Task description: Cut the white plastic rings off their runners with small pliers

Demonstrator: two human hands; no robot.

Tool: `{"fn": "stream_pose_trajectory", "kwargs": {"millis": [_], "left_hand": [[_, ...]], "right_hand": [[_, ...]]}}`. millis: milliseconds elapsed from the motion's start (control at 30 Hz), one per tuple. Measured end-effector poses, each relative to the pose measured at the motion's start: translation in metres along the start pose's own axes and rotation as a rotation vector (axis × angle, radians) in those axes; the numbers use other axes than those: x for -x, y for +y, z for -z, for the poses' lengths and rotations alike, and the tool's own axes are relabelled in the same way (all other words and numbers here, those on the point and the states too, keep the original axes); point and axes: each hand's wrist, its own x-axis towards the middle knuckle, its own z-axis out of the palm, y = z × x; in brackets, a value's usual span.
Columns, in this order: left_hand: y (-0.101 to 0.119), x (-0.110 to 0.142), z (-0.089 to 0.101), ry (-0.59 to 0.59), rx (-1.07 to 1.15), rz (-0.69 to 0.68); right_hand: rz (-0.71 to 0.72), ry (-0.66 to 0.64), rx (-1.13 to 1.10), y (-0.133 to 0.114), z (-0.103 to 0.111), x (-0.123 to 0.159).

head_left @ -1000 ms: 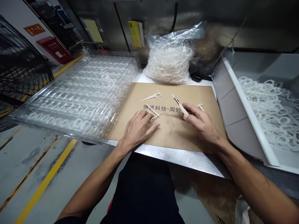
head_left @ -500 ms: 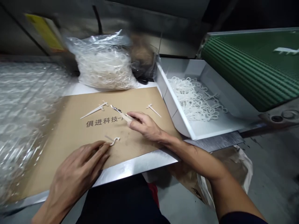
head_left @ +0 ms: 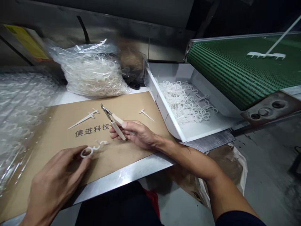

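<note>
Between the thumb and fingers of my left hand is a small white plastic ring part, with a curved stem reaching right, low over the brown cardboard. My right hand grips a pair of nippers with pale handles. The handles are spread and the jaws point up and left, above the printed characters. White plastic sprue pieces lie on the cardboard beyond the nippers. Another small sprue lies on the right of the sheet.
A clear bag of white rings stands behind the cardboard. Clear plastic trays with rings are at left. A white bin holding loose rings is at right, beside a green conveyor carrying a white moulded piece.
The view has swung right, bringing the conveyor in. My left hand has lifted the ring part off the cardboard. The nippers in my right hand have turned and their handles have spread.
</note>
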Motion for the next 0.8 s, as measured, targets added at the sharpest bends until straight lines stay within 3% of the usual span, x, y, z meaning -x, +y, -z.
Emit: {"fn": "stream_pose_trajectory", "kwargs": {"millis": [200, 433, 600, 800], "left_hand": [[0.008, -0.024, 0.004, 0.216, 0.049, 0.076], [0.013, -0.015, -0.008, 0.302, 0.273, 0.097], [0.014, -0.010, -0.015, 0.360, 0.369, 0.014], [0.009, -0.007, -0.017, 0.433, 0.377, -0.095]], "right_hand": [[-0.081, -0.089, -0.029, -0.002, -0.005, 0.011], [-0.168, -0.194, 0.083, -0.003, -0.010, 0.027], [-0.232, -0.254, 0.234, -0.003, -0.013, 0.034], [-0.313, -0.193, 0.294, 0.000, -0.019, 0.038]]}}
